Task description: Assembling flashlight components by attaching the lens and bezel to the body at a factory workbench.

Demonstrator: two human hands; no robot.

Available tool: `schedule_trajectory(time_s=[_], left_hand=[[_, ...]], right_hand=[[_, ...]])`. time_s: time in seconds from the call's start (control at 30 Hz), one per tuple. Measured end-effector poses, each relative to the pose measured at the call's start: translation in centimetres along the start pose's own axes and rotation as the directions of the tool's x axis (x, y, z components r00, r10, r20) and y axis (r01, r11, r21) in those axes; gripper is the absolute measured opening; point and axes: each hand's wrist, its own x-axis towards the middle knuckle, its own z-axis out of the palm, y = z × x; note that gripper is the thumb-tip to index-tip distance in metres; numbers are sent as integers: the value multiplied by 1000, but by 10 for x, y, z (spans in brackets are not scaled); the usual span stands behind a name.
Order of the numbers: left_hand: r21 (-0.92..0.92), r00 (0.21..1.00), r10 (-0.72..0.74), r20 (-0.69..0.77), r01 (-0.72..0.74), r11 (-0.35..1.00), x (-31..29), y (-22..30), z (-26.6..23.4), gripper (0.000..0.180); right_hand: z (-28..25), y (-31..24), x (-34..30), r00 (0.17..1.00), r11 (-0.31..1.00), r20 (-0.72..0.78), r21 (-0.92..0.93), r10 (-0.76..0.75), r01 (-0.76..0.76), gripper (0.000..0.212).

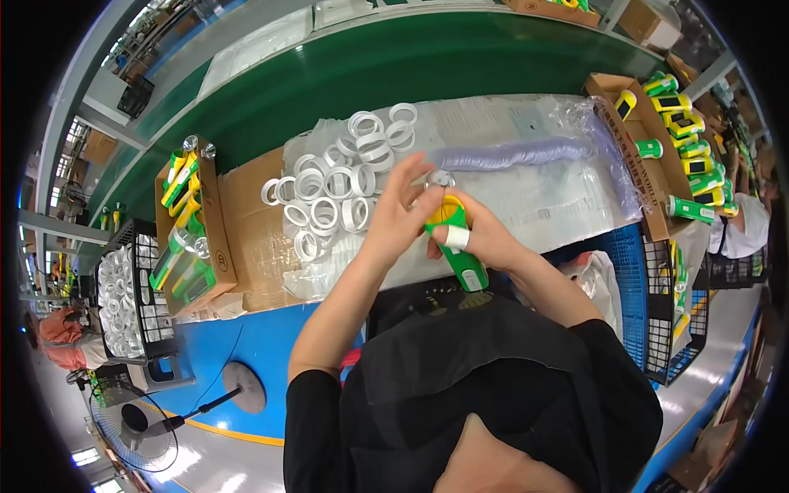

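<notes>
My right hand (pixel 486 236) is wrapped round a green and yellow flashlight (pixel 463 261), tilted with its open yellow head away from me. White tape circles one of its fingers. My left hand (pixel 401 209) is at the flashlight's head, thumb and fingers closed around a small shiny silver reflector (pixel 441 178) just beyond the yellow rim; the exact contact is partly hidden. Left of my hands lies a loose pile of white rings (pixel 339 182). A long row of thin, purple-tinted clear discs (pixel 514 154) lies beyond my right hand.
Cardboard boxes hold flashlights at the left (pixel 222 261) and right (pixel 653 185). Plastic-covered cardboard (pixel 542 205) lies on the green bench (pixel 493 70). A black crate (pixel 152 279) of shiny parts stands at left, a blue crate (pixel 622 275) at right, and a fan (pixel 136 419) at lower left.
</notes>
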Motion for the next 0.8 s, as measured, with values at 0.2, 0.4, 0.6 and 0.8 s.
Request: schedule_trajectory(time_s=[0.2,0.4,0.6,0.8], left_hand=[[-432,978,-206,-27,174,885,5,-10,20,57],[322,950,279,-139,-223,920,0,-4,3,43],[367,890,435,138,-454,812,7,2,29,44],[318,931,352,-97,-306,897,35,-23,23,40]], right_hand=[[-12,6,-10,979,991,201,-132,-11,38,51],[-13,11,-13,997,993,36,-102,62,-58,45],[-12,17,-6,998,994,-11,-89,-58,57,41],[-24,14,-10,971,991,-210,49,-115,128,46]])
